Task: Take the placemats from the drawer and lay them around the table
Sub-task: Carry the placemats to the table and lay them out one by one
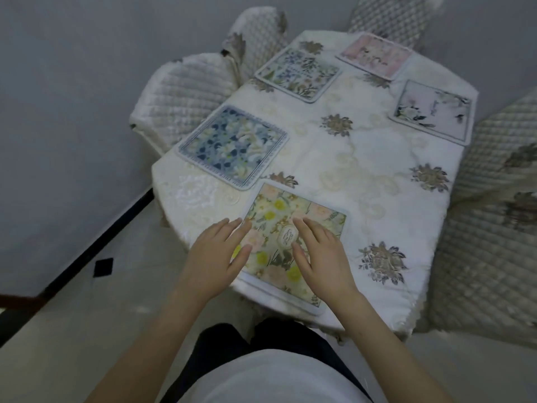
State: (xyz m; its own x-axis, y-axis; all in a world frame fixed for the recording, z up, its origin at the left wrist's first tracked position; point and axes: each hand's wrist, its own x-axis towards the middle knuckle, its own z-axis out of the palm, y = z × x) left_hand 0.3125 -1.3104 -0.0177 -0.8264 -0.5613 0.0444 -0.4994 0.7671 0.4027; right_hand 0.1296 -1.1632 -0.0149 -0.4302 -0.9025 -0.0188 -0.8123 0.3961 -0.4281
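Placemats: five are seen on the worktop point(363, 158), spread around its edge, each near a seat so that one place is marked per chair.
Yellow placemat point(293, 225): it lies flat at the near edge, directly in front of the person, slightly turned against the edge; its near corner seems to reach the rim of the worktop.
Left hand point(220, 254): it is laid flat, fingers spread, on the left border of the yellow placemat; nothing is gripped, the palm is only pressed down, probably to smooth or square the mat.
Right hand point(322, 257): it is likewise opened flat on the middle of the same mat, fingers extended, nothing held.
Blue placemat point(232, 146): placed just beyond the yellow one on the left side, apart from it.
Far placemats: a blue-green one point(299, 72), a pink one point(374, 56) and a pale one point(433, 112) are set towards the far and right sides.
Chairs point(186, 91): quilted covers are seen around the worktop.
Drawer: not in view.
Progress: judged nearly complete; the right near side is left bare, so whether another mat is meant there cannot be told.
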